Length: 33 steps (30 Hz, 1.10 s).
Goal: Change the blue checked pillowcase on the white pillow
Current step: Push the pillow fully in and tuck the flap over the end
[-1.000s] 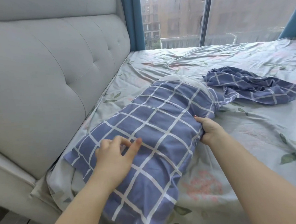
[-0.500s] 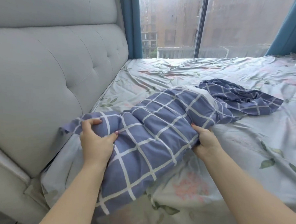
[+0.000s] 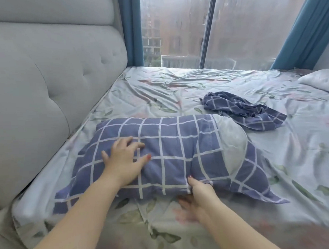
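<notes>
Head view: left hand (image 3: 123, 159) flat, fingers spread, on the plump checked pillowcase (image 3: 161, 153); right hand (image 3: 200, 200) blurred, grip unclear.

A grey tufted headboard (image 3: 48, 77) flanks the bed's rumpled leaf-print sheet (image 3: 177, 89), with blue curtains (image 3: 303, 27) framing a rain-streaked window (image 3: 250, 24).

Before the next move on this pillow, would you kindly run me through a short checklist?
1. White pillow fully inside the pillowcase: not ok, its right end shows.
2. Pillow flat on the bed sheet: ok.
3. Left hand steadying the case: ok, flat on top.
4. Right hand gripping the near edge: cannot tell, blurred.
5. Spare checked pillowcase clear of the work: ok, lying apart.
</notes>
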Each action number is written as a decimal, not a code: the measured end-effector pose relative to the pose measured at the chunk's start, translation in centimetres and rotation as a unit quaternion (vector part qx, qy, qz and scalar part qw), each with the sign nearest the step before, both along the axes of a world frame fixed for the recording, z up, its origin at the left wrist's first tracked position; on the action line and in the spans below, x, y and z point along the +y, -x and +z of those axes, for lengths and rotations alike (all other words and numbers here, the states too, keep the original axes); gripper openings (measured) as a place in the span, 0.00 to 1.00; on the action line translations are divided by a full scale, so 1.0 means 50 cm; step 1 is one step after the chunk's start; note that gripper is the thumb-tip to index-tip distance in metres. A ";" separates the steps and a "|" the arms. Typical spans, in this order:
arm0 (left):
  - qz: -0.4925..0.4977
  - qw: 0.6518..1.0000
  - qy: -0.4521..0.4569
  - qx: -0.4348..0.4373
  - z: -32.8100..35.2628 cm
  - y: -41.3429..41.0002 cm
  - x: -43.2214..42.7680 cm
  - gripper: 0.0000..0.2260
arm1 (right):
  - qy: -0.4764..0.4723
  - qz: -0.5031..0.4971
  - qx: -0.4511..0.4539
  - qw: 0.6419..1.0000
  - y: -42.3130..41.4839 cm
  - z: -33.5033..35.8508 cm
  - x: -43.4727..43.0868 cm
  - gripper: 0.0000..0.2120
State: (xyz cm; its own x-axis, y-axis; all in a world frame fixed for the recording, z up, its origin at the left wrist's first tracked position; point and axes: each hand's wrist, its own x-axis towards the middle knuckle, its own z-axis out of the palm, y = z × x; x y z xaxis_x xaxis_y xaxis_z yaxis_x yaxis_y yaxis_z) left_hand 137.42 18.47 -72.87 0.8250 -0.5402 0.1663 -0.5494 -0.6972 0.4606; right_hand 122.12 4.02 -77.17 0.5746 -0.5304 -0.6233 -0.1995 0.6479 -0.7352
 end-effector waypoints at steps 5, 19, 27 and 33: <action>-0.199 0.964 -0.174 0.026 -0.019 0.065 -0.044 0.48 | -0.014 -0.046 -0.036 0.998 0.004 0.036 -0.034 0.22; -0.205 0.955 -0.076 -0.201 0.017 0.036 -0.018 0.39 | 0.029 -0.213 -0.070 0.974 0.034 0.061 -0.085 0.20; -0.195 0.964 -0.009 -0.179 0.042 0.007 0.037 0.41 | 0.112 -0.115 -0.107 0.981 0.061 0.084 -0.002 0.13; -0.232 0.960 -0.155 0.028 0.029 0.046 0.033 0.46 | 0.163 0.200 0.055 0.964 0.106 0.126 -0.013 0.14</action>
